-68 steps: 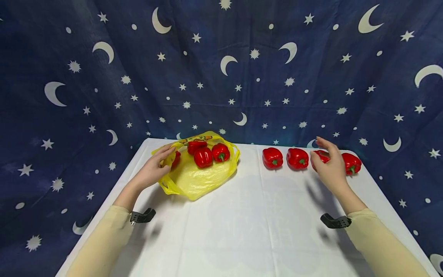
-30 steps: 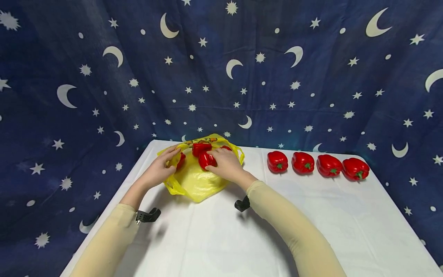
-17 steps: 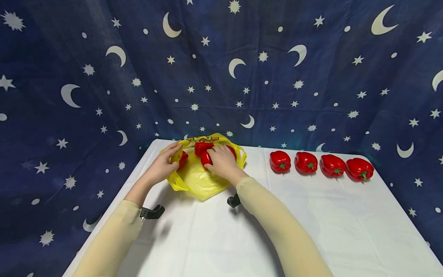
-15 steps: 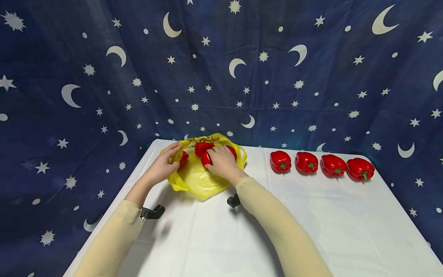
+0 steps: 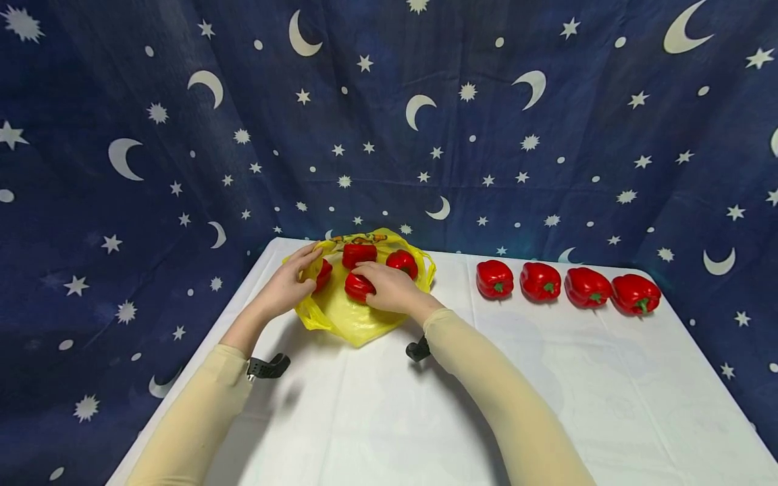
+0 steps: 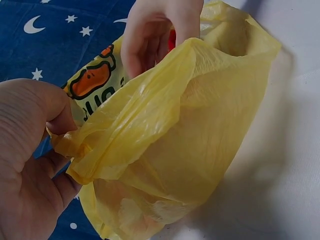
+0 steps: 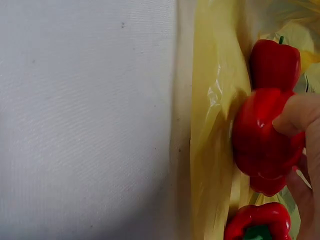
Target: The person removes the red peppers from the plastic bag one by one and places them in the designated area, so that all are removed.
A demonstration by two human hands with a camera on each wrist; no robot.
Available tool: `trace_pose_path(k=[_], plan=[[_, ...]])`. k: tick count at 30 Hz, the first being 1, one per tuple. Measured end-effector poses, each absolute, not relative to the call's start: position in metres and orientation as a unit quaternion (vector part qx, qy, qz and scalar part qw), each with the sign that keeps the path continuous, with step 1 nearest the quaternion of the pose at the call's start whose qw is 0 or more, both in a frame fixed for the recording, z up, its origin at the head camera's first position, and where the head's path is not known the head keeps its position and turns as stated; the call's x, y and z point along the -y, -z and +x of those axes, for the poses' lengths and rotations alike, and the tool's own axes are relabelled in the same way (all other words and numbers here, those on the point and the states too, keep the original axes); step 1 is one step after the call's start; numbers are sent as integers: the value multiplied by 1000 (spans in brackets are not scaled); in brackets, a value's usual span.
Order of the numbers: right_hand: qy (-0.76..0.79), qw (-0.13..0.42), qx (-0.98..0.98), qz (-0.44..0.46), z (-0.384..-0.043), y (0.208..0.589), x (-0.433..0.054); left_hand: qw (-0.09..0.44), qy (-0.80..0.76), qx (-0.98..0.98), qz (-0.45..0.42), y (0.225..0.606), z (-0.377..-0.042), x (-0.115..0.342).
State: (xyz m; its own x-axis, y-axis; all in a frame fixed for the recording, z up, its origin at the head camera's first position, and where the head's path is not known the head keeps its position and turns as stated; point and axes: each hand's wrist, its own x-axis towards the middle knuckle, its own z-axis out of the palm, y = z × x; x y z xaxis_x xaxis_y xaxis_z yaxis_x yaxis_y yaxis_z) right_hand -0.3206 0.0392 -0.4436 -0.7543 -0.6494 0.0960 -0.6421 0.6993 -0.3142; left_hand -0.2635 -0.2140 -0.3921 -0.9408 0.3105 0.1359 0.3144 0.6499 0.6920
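In the head view a yellow plastic bag (image 5: 358, 329) lies with its mouth spread at the back left of the table. My left hand (image 5: 286, 287) pinches the bag's left rim, also plain in the left wrist view, where the hand (image 6: 30, 160) has the crumpled edge between thumb and fingers. Inside the bag, my right hand (image 5: 394, 289) grips a red bell pepper (image 5: 357, 288); the right wrist view has its thumb on the side of this pepper (image 7: 265, 137). Around it in the bag are more bell peppers: one behind (image 5: 358, 255), one at right (image 5: 402, 262) and one partly hidden at left (image 5: 325, 275).
To the right, several red bell peppers stand in a row along the back of the white-covered table (image 5: 425, 405): the nearest to the bag (image 5: 494, 279) starts it, and the last (image 5: 635, 294) is by the right edge. A blue star-and-moon curtain (image 5: 389, 121) hangs behind.
My right hand has come left from the pepper row into the bag and taken hold of a bell pepper. Since half a second ago it has shifted that pepper slightly. The left hand stays on the rim.
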Motion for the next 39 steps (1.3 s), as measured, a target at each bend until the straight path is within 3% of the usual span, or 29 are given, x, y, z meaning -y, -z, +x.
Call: trace_pose_path(k=[4, 11, 21, 30, 39], plan=[[196, 29, -917, -347, -319, 446, -43, 1, 383, 908, -173, 393, -263, 215], [184, 6, -930, -319, -321, 446, -43, -1, 382, 909, -165, 394, -262, 215], [231, 54, -913, -333, -319, 447, -46, -6, 388, 907, -165, 394, -261, 217], [228, 16, -922, -313, -315, 450, -42, -5, 388, 907, -162, 395, -261, 217], [291, 50, -896, -331, -315, 455, -46, -10, 390, 907, -158, 396, -261, 217]])
